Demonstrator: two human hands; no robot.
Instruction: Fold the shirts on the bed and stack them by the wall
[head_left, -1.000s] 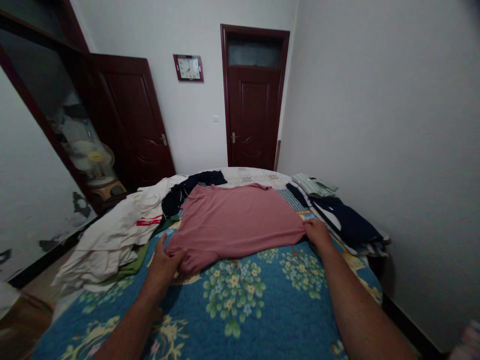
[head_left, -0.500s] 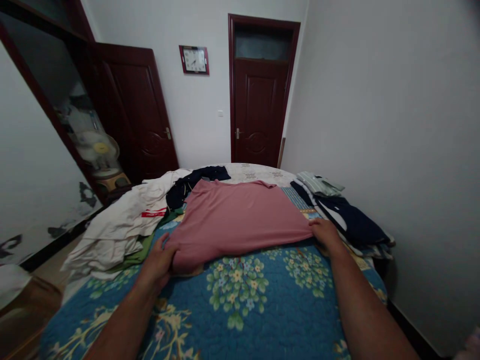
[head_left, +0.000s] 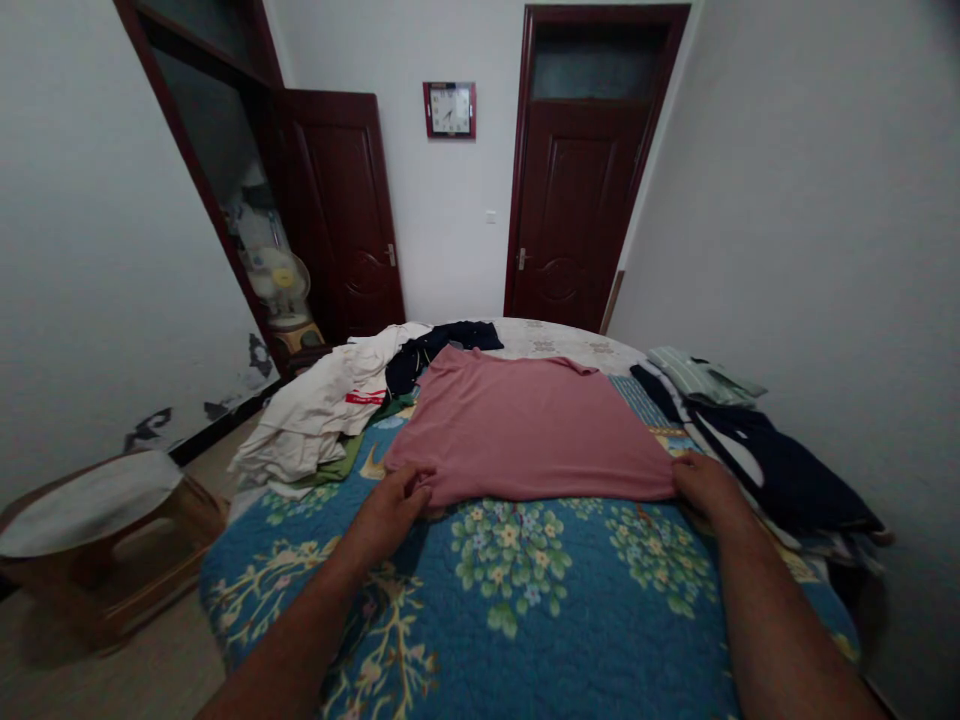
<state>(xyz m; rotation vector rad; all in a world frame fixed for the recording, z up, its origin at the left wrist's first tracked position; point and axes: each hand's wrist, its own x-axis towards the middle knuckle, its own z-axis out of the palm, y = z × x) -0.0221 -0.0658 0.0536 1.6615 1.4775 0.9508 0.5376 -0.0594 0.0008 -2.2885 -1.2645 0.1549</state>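
A pink shirt (head_left: 525, 430) lies spread on the blue flowered bedspread (head_left: 600, 620), its near edge toward me. My left hand (head_left: 394, 510) pinches the near left corner of the cloth between thumb and fingers. At the near right corner, my right hand (head_left: 705, 482) is closed on the shirt's edge, with some fingertips hidden. The fabric lies mostly flat, with slight creases by the left hand.
Rumpled white clothes (head_left: 307, 420) and a dark navy garment (head_left: 409, 365) lie left of the shirt. Folded clothes (head_left: 780, 455) are stacked on the right by the wall. A wooden stool (head_left: 112, 560) stands on the floor at left. Two dark red doors (head_left: 577, 190) are behind.
The view has turned left, so everything sits further right. The shirt's near left corner has been drawn out flatter, and its near edge is straighter. Both hands keep hold of the shirt.
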